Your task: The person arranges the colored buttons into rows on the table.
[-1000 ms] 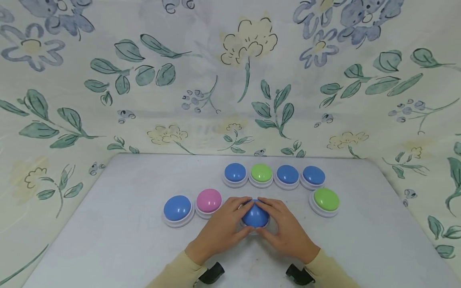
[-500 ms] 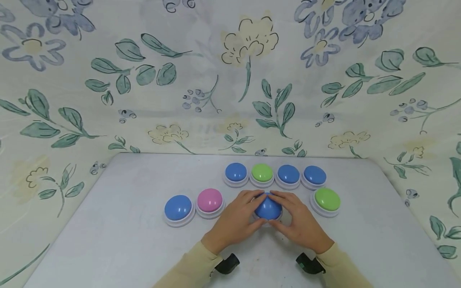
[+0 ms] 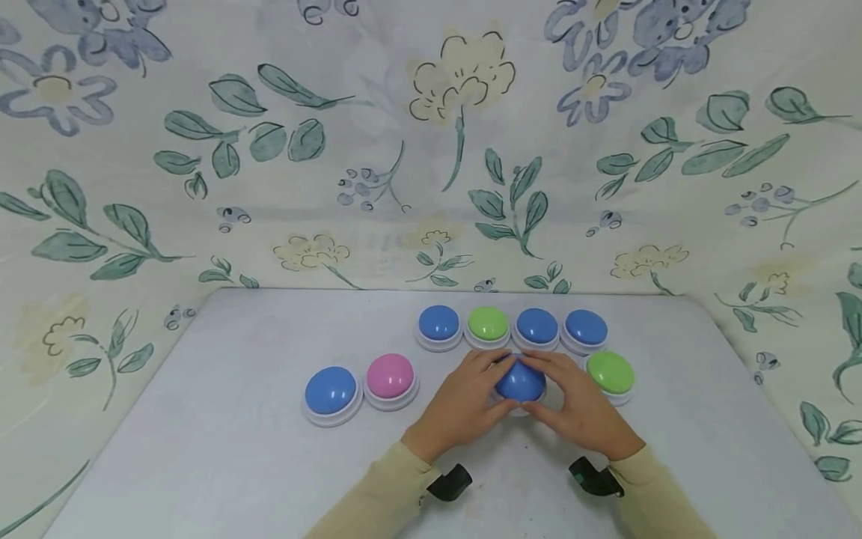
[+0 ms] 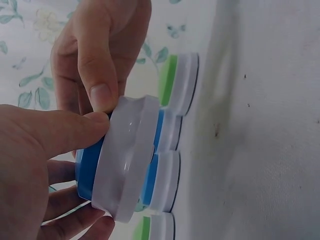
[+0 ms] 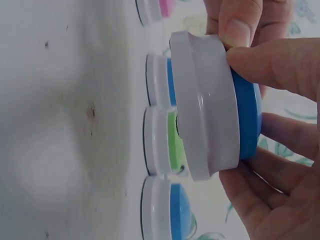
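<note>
The left hand and right hand have carried a blue-domed button rightward and farther from the person over the last second, which suggests it is mid-move and not yet set down. Their fingers curl round it from both sides, thumbs meeting at its near edge, and its white base appears raised off the table. A green-domed button is partly hidden by the right hand, a pink-domed button stands left of the hands, and a row of four buttons lies beyond them.
</note>
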`<act>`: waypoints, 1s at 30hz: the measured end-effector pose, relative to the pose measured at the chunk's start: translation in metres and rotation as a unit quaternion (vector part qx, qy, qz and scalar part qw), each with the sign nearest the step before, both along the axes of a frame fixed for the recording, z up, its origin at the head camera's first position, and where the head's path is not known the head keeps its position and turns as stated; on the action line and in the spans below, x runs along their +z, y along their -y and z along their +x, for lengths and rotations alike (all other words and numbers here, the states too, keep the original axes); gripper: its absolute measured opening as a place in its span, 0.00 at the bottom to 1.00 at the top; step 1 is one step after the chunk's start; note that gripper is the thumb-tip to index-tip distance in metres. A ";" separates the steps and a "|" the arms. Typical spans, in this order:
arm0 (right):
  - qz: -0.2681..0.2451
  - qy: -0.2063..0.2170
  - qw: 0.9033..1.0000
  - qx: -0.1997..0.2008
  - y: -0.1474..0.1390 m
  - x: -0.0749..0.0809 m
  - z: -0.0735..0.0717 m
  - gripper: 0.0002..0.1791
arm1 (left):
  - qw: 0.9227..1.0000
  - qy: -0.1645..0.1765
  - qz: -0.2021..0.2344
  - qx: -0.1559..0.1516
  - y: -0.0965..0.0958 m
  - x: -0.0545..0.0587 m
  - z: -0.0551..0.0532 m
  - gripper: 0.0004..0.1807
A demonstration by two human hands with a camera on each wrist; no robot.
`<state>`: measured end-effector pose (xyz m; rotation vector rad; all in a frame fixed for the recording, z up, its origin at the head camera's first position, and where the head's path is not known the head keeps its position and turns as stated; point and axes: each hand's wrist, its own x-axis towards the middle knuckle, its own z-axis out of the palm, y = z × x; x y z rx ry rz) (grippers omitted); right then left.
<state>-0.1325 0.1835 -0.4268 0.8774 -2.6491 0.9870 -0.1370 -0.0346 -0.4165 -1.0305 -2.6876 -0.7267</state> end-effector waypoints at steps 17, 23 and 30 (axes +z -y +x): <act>0.019 0.031 0.999 -0.011 -0.030 0.003 -0.010 0.33 | 1.000 -0.003 -0.008 0.001 -0.031 -0.006 -0.013 0.34; 0.035 0.033 0.999 -0.009 -0.037 0.003 -0.013 0.34 | 1.000 -0.001 -0.018 0.005 -0.039 -0.012 -0.019 0.34; 0.040 0.034 0.999 -0.004 -0.042 -0.003 -0.016 0.34 | 1.000 0.002 -0.023 0.012 -0.047 -0.018 -0.023 0.34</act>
